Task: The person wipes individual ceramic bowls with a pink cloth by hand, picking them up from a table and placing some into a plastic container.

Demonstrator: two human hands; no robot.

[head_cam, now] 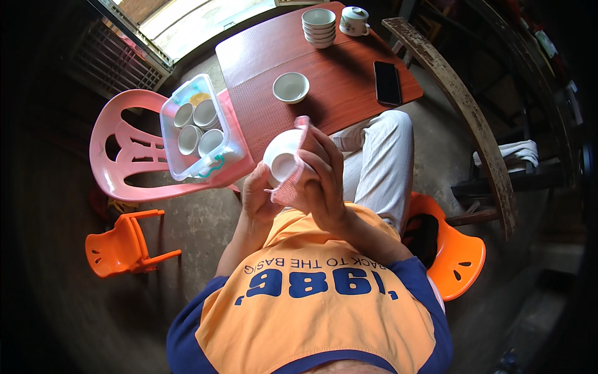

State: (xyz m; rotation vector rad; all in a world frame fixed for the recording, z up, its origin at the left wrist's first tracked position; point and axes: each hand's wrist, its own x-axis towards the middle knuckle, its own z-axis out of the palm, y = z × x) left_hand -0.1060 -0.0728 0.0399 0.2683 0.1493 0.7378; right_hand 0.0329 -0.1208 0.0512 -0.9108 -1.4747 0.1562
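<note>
Over my lap I hold a white bowl (281, 156), its foot turned up towards me. My left hand (258, 191) grips the bowl's rim from the left. A pink-and-white checked cloth (295, 184) lies against the bowl's right side, pressed there by my right hand (325, 180). Beyond my hands, a single white bowl (290, 88) stands upright on the reddish-brown table (252, 103). Several stacked bowls (318, 28) stand at the table's far side, beside a lidded white mug (354, 21). More bowls (189, 140) sit in stacks in a clear plastic bin (174, 164) to the left.
The bin rests on a pink plastic chair (126, 145) against the table's left side. A black phone (387, 83) lies near the table's right edge. A worn wooden bench (460, 98) stands to the right. Orange plastic chairs are at left (117, 248) and right (455, 262).
</note>
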